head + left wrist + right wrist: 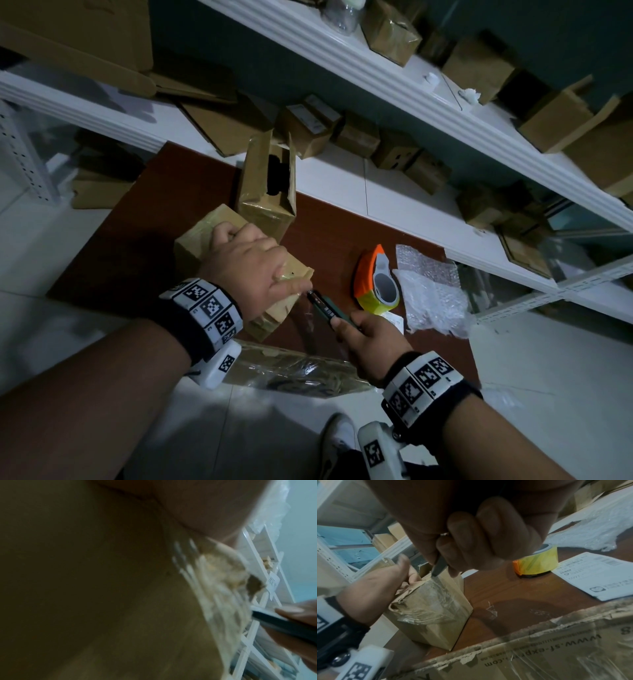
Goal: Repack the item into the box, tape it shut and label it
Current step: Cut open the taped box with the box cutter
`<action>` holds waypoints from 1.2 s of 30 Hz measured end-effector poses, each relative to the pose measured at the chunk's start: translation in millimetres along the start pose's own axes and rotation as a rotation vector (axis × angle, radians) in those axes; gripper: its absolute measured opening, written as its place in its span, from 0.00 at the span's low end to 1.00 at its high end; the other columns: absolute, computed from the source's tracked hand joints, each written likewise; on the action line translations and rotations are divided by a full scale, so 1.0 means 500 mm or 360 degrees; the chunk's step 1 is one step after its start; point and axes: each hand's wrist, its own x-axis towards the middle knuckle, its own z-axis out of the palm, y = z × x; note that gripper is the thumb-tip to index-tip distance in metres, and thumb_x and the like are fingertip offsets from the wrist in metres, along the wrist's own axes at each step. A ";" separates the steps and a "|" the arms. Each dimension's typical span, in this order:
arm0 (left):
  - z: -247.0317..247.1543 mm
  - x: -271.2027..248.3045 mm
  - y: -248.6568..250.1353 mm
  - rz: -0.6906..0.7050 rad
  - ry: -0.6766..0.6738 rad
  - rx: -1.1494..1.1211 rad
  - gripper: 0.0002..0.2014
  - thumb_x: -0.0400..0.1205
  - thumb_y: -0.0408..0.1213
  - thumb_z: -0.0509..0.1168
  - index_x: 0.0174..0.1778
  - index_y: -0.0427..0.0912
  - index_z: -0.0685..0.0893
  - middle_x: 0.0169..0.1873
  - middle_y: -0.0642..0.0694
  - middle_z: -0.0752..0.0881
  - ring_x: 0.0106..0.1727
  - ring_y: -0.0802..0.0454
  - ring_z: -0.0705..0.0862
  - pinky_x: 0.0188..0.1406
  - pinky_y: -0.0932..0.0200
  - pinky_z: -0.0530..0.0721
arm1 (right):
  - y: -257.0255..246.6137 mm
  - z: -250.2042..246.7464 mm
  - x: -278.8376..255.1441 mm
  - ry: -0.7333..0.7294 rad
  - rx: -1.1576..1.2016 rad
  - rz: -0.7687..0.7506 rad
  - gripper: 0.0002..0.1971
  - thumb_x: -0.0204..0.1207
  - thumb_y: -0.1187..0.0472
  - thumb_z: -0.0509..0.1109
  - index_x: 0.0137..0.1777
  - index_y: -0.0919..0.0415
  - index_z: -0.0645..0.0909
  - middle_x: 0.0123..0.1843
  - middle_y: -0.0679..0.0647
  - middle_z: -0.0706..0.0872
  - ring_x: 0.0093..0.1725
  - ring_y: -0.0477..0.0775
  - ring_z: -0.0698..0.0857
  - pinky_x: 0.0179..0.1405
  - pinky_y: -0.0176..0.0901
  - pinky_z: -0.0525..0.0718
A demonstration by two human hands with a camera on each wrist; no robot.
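Observation:
A small taped cardboard box (195, 243) lies on the brown table (137, 246). My left hand (246, 263) grips it from above, fingers curled over its far edge and thumb along the near end. My right hand (366, 335) holds a dark green utility knife (327, 308), its tip at the box's crumpled, taped end beside my left thumb. The right wrist view shows the knife (439, 566) meeting the tape on the box (436, 615). Blurred cardboard (85, 588) fills the left wrist view, with the knife (283, 626) at the right.
Right of the hands stands an orange tape dispenser (376, 281) with yellowish tape, then bubble wrap (431, 291) and a shipping label (597, 574). Behind stands an open box (267, 185). A flat taped carton (294, 370) lies at the near edge. White shelves (376, 85) hold several boxes.

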 end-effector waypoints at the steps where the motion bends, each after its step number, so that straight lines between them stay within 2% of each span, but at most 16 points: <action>1: 0.003 -0.001 -0.002 0.0015 0.0049 -0.0038 0.34 0.77 0.76 0.32 0.32 0.54 0.71 0.41 0.63 0.81 0.59 0.55 0.76 0.62 0.41 0.66 | 0.002 0.001 -0.002 -0.0001 0.0002 0.0002 0.20 0.72 0.35 0.66 0.38 0.53 0.78 0.26 0.54 0.79 0.23 0.52 0.74 0.30 0.47 0.72; 3: 0.010 -0.003 -0.004 0.0029 0.0120 -0.0116 0.32 0.82 0.69 0.30 0.33 0.56 0.73 0.41 0.62 0.84 0.58 0.54 0.78 0.60 0.41 0.68 | 0.007 0.005 -0.006 -0.0004 0.0013 0.0011 0.19 0.72 0.35 0.66 0.35 0.51 0.79 0.22 0.50 0.76 0.22 0.51 0.73 0.30 0.46 0.72; 5: 0.016 -0.002 -0.006 0.0035 0.0130 -0.0140 0.34 0.84 0.67 0.31 0.37 0.56 0.79 0.42 0.61 0.86 0.57 0.54 0.78 0.59 0.42 0.68 | 0.007 0.007 -0.010 -0.0008 0.0045 0.0011 0.20 0.71 0.34 0.66 0.35 0.51 0.79 0.20 0.49 0.74 0.21 0.50 0.72 0.30 0.46 0.71; 9: 0.023 0.001 -0.009 0.0007 0.0186 -0.0114 0.35 0.86 0.64 0.34 0.42 0.56 0.87 0.44 0.62 0.88 0.57 0.54 0.79 0.59 0.44 0.67 | 0.001 -0.002 -0.013 0.0040 -0.0049 -0.0095 0.21 0.76 0.38 0.68 0.36 0.56 0.80 0.26 0.62 0.80 0.23 0.52 0.76 0.28 0.45 0.74; 10: 0.025 0.002 -0.009 -0.0013 0.0179 -0.0095 0.35 0.86 0.64 0.34 0.43 0.56 0.88 0.44 0.62 0.88 0.57 0.55 0.78 0.59 0.45 0.67 | 0.001 -0.004 -0.016 0.0053 -0.0073 -0.0122 0.21 0.78 0.40 0.68 0.37 0.59 0.79 0.26 0.62 0.80 0.23 0.51 0.76 0.28 0.45 0.74; 12: 0.029 0.005 -0.009 -0.0040 0.0169 -0.0052 0.35 0.86 0.65 0.35 0.44 0.57 0.88 0.44 0.62 0.87 0.57 0.55 0.78 0.60 0.45 0.67 | 0.002 -0.006 -0.022 0.0062 -0.0054 -0.0151 0.22 0.80 0.43 0.69 0.37 0.63 0.79 0.22 0.54 0.75 0.21 0.49 0.73 0.28 0.44 0.72; 15: 0.031 0.007 -0.010 -0.0050 0.0180 -0.0012 0.35 0.86 0.66 0.35 0.45 0.57 0.88 0.45 0.63 0.87 0.58 0.55 0.78 0.60 0.45 0.67 | 0.007 0.001 -0.035 0.0044 -0.0005 -0.0143 0.22 0.81 0.45 0.69 0.37 0.64 0.78 0.19 0.48 0.71 0.19 0.46 0.70 0.28 0.43 0.70; 20: 0.030 0.008 -0.007 -0.0070 0.0172 0.0024 0.35 0.85 0.66 0.33 0.46 0.57 0.87 0.45 0.62 0.87 0.57 0.55 0.77 0.60 0.45 0.66 | 0.013 0.020 -0.039 0.0057 0.0005 -0.0115 0.20 0.78 0.41 0.69 0.32 0.54 0.76 0.18 0.47 0.72 0.19 0.48 0.71 0.27 0.44 0.70; 24: 0.031 0.009 -0.005 -0.0089 0.0187 0.0047 0.35 0.86 0.65 0.34 0.45 0.56 0.87 0.44 0.61 0.86 0.56 0.55 0.78 0.60 0.45 0.66 | 0.009 0.024 -0.044 0.0022 0.0058 -0.0062 0.21 0.76 0.39 0.69 0.31 0.53 0.75 0.18 0.47 0.71 0.20 0.48 0.71 0.28 0.48 0.71; 29: 0.033 0.009 -0.004 -0.0082 0.0188 0.0061 0.36 0.86 0.65 0.33 0.44 0.56 0.87 0.44 0.61 0.87 0.56 0.54 0.78 0.60 0.45 0.66 | -0.021 -0.010 -0.060 0.0051 -0.0491 -0.0210 0.21 0.83 0.40 0.63 0.33 0.51 0.72 0.28 0.49 0.76 0.32 0.51 0.79 0.37 0.51 0.78; 33: 0.033 0.008 -0.002 -0.0083 0.0182 0.0049 0.36 0.86 0.65 0.33 0.44 0.56 0.86 0.44 0.62 0.86 0.56 0.55 0.77 0.60 0.46 0.65 | -0.035 -0.011 -0.059 0.0028 -0.0570 -0.0245 0.20 0.83 0.40 0.62 0.33 0.51 0.70 0.30 0.48 0.76 0.35 0.53 0.79 0.39 0.51 0.77; 36: 0.031 0.006 0.001 -0.0085 0.0199 0.0039 0.36 0.86 0.65 0.32 0.44 0.56 0.87 0.44 0.61 0.86 0.56 0.54 0.78 0.60 0.45 0.65 | -0.031 -0.010 -0.064 0.0015 -0.0514 -0.0215 0.21 0.84 0.41 0.63 0.32 0.51 0.69 0.29 0.49 0.75 0.33 0.51 0.78 0.38 0.50 0.77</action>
